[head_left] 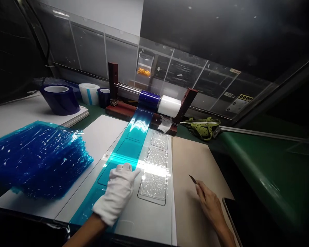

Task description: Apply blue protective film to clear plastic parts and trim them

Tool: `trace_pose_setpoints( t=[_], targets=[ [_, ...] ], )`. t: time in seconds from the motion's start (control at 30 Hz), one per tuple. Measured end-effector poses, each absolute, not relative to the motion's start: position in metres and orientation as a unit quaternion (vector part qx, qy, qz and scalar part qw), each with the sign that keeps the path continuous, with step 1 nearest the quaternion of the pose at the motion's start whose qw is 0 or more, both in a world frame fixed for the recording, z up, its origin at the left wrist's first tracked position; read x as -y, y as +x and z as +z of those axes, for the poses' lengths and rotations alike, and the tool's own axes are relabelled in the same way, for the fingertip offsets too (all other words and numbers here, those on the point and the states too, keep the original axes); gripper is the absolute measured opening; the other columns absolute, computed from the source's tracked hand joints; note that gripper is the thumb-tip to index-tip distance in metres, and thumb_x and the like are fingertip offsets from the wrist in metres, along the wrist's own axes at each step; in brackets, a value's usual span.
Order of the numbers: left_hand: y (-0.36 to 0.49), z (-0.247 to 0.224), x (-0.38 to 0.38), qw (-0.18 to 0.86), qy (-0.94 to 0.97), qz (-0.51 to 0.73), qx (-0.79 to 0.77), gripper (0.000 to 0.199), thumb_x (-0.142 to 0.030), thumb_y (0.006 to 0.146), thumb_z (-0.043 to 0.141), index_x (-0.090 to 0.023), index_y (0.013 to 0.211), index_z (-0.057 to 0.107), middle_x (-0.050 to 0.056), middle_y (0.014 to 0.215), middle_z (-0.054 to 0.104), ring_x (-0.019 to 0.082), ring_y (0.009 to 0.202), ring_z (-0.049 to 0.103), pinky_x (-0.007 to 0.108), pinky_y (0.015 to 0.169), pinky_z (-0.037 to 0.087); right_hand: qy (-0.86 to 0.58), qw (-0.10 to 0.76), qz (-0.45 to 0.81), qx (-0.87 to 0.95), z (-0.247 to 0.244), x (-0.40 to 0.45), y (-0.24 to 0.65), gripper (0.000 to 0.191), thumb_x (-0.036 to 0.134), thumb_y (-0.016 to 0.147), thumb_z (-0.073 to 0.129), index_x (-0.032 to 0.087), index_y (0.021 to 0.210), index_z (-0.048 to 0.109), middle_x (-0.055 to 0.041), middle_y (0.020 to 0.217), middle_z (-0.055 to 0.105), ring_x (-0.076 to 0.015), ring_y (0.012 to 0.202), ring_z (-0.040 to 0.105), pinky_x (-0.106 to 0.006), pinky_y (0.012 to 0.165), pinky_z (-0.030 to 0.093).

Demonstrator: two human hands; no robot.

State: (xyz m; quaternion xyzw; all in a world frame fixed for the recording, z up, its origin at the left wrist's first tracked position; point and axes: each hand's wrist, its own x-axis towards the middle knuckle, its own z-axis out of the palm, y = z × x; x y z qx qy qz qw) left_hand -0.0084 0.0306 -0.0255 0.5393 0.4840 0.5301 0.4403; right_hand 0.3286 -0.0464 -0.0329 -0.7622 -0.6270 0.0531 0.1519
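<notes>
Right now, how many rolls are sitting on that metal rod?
2 rolls on the metal rod: a dark blue film roll near the middle, and a white roll just right of it, nearer the right post. None seems hidden there.

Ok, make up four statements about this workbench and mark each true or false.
1. The left hand wears a white glove. True.
2. Both hands are empty. False: the right hand holds a thin pointed blade.
3. The translucent blue film strip runs down from the dark-blue roll on the metal rod. True.
4. The yellow-green spotted fabric pouch lies left of that roll. False: the pouch lies right of it.
</notes>
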Motion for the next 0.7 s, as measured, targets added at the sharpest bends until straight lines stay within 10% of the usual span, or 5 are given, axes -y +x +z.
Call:
trace_pose_setpoints(
  t=[0.33, 0.7],
  targets=[
    [0.009, -0.092, -0.076, 0.850, 0.250, 0.444, -0.131, 0.033, -0.038, 0.089, 0.055, -0.016, 0.114, 0.056, 0.007, 0.110, 0.061, 0.017, 0.091, 0.061, 0.036, 0.077, 0.055, -0.621, 0.073, 0.047, 0.779, -0.020, -0.076, 0.212, 0.017, 0.023, 0.095, 0.049, 0.022, 0.091, 0.066, -0.0018, 0.092, 0.068, -0.0145, 0.082, 0.063, -0.024, 0.066, 0.044],
    [0.003, -0.092, -0.073, 0.885, 0.182, 0.415, -0.112, 0.034, -0.037, 0.089, 0.056, -0.016, 0.116, 0.055, 0.008, 0.114, 0.060, 0.018, 0.096, 0.061, 0.038, 0.081, 0.054, -0.590, -0.022, 0.029, 0.806, -0.013, -0.086, 0.218, 0.016, 0.029, 0.093, 0.055, 0.016, 0.095, 0.062, -0.0017, 0.094, 0.064, -0.0140, 0.082, 0.062, -0.031, 0.072, 0.051]
  ],
)
